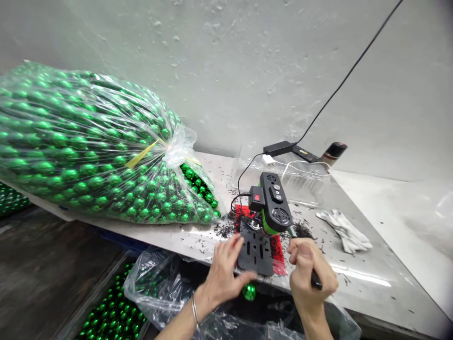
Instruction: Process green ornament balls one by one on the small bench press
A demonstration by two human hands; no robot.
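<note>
My right hand (311,271) is wrapped round the black handle (316,279) of a lever on the right side of a small black and green bench machine (275,200). My left hand (226,267) is open, fingers spread, beside the left edge of the machine's slotted black base plate (255,255). A shiny green ball (249,292) shows just below my left thumb, in front of the table edge. Whether it touches the thumb I cannot tell. The point where the machine works is partly hidden under its head.
A big clear bag of green balls (81,146) lies on the table (357,278) at left. Below hang a plastic-lined bin (159,264) and a crate of green balls (109,307). White gloves (345,231), a clear tray (304,184) and a power adapter (279,148) lie at right.
</note>
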